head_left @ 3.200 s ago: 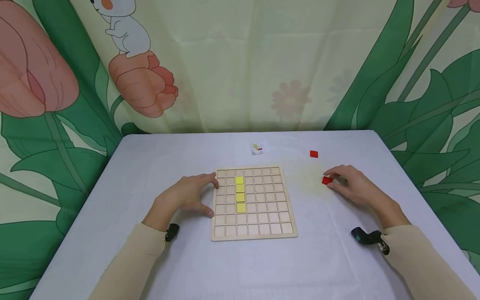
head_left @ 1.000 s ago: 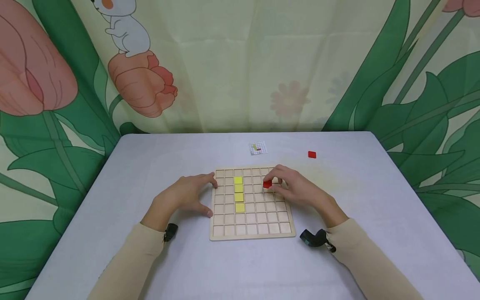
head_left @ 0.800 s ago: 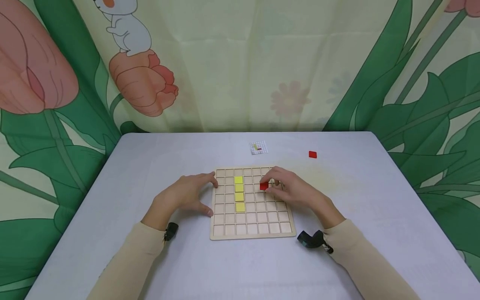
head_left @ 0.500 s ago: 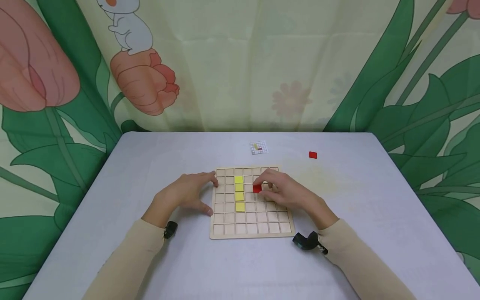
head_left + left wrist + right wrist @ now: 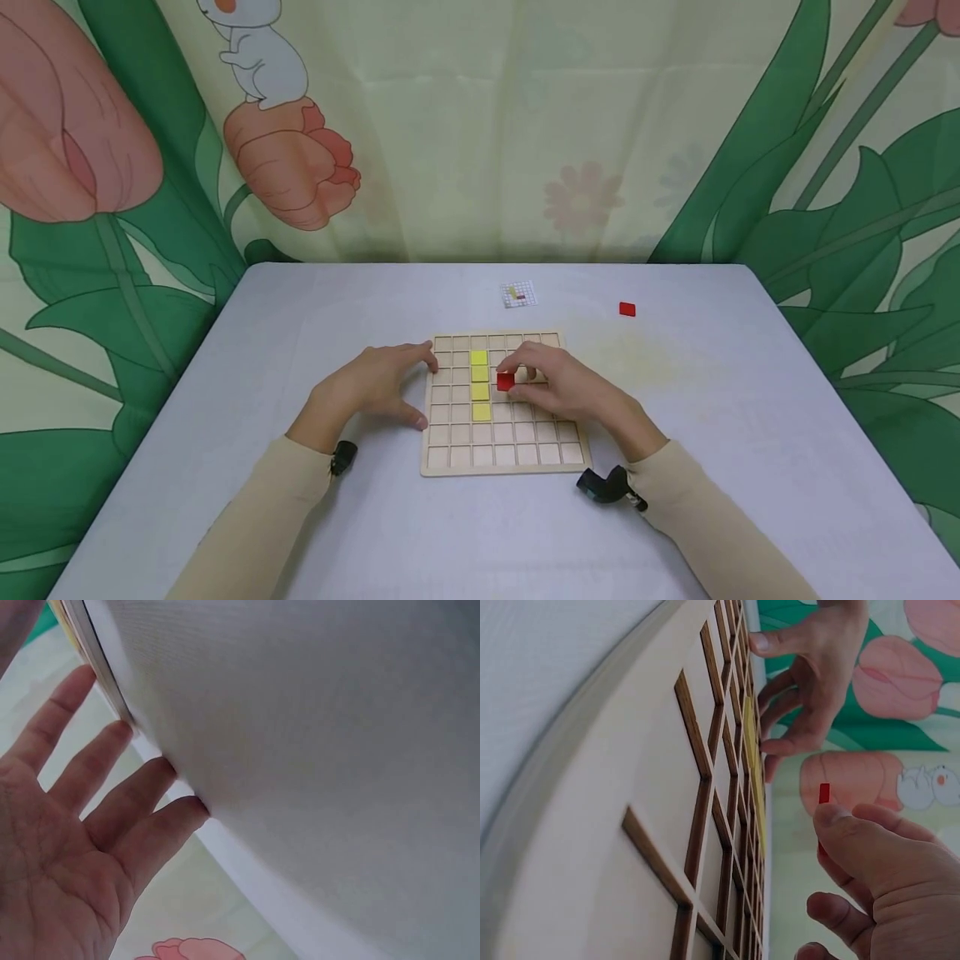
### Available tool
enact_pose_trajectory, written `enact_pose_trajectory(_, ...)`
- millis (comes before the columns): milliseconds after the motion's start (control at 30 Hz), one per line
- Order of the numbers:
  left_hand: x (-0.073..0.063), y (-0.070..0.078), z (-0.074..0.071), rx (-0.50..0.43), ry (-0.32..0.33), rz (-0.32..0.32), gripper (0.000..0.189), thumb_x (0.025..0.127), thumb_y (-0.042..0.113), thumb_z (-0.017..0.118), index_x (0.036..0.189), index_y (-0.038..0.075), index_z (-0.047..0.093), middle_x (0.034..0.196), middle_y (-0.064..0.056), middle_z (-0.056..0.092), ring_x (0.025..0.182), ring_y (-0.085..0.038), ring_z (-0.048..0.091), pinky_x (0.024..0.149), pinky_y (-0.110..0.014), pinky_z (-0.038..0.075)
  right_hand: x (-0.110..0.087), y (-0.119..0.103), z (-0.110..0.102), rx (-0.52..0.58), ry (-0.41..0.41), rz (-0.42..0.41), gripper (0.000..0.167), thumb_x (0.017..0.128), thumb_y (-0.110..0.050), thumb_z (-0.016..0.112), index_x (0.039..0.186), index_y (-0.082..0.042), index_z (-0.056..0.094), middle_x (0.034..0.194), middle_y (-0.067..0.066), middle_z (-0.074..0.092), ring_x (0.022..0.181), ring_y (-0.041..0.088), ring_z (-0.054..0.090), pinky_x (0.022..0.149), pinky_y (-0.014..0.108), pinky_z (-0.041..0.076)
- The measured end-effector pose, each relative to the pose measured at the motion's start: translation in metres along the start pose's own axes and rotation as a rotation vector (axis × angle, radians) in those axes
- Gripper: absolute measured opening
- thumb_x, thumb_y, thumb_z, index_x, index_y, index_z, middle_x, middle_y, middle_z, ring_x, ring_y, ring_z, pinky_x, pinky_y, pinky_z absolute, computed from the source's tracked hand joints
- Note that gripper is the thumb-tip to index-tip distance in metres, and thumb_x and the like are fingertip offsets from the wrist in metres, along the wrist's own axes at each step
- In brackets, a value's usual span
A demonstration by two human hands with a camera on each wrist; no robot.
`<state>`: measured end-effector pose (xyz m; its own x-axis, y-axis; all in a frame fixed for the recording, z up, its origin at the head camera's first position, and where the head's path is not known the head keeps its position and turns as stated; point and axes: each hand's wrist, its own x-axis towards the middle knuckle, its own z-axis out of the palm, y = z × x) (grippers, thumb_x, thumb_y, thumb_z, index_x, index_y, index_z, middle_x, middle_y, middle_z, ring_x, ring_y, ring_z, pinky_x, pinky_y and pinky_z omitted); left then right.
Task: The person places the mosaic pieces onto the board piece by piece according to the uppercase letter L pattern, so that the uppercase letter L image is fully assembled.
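Note:
A wooden grid board point(image 5: 457, 457) lies on the table, with a column of several yellow square tiles point(image 5: 481, 392) set in its cells. My right hand point(image 5: 566, 382) pinches a red square tile point(image 5: 506, 382) between thumb and fingers, over the cells just right of the yellow column. In the right wrist view that red tile point(image 5: 824, 793) is held edge-on above the board. My left hand point(image 5: 371, 387) is spread along the board's left edge, thumb and fingertips at the rim. The left wrist view shows its fingers point(image 5: 142, 795) extended and apart.
A second red tile point(image 5: 627, 309) lies at the back right of the white-covered table point(image 5: 450, 542). Behind the board sits a small printed pattern card point(image 5: 518, 294). A curtain point(image 5: 465, 150) with flower and rabbit prints hangs behind the table.
My right hand has picked up the red tile from the table's right side and carried it left over the board, close to the yellow column. The left hand has stayed at the board's edge.

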<state>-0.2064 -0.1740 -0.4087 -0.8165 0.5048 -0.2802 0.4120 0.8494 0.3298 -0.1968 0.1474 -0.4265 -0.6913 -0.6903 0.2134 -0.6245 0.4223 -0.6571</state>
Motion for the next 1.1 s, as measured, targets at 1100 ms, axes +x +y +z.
enact_pose_trajectory(1100, -0.001, 0.000, 0.000, -0.009, -0.002, -0.005, 0.075, 0.066, 0.053, 0.094, 0.126, 0.034, 0.055, 0.168, -0.001, 0.032, 0.145, -0.031, 0.046, 0.113, -0.061, 0.037, -0.001, -0.013, 0.014, -0.151, -0.159, 0.131, 0.040, 0.093, -0.019, 0.076, 0.132, -0.019, 0.065, 0.108, -0.009, 0.066, 0.095, 0.013, 0.056, 0.090, 0.033, 0.051)
